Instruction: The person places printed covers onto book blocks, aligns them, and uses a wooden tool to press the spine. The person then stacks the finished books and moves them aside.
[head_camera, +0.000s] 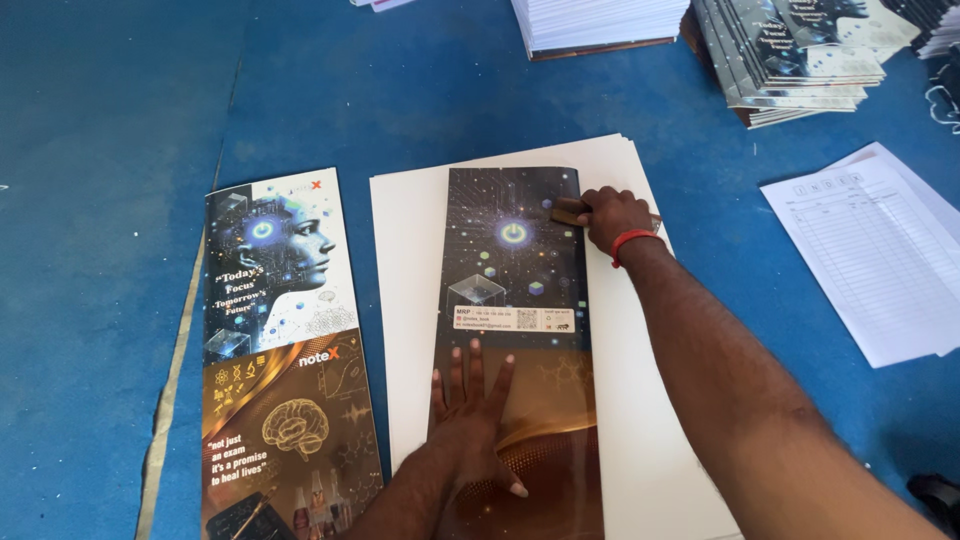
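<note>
Left hand (470, 425) lies flat, fingers spread wide, grip apart, palm pressing the lower half of a long dark printed cover sheet (515, 300). That sheet sits on a stack of white boards (410, 300) in the middle of the blue counter (100, 200).

Up top, the right hand (612, 215) has its grip clamped on a small brown wooden block (568, 212), set on the sheet's right edge near the upper corner. A red band (634, 240) circles that wrist.

The risk, as I judge it: if the left palm eases off while the block bears on the edge, the glossy sheet could skid out of line with the boards beneath. Too hard a press at that corner could crease or scuff the print.

Now the printed matter. The held sheet is tall and narrow, dark starry blue above, amber-brown below, with a pale label strip across its middle. Just left of the boards lies a second printed sheet (285, 350), the same shape, a blue-white head picture above, gold drawings below. Far right, white ruled forms (870, 250), tilted. Along the top edge, a white paper stack (600, 22) and a fanned pile of finished books (790, 55).
</note>
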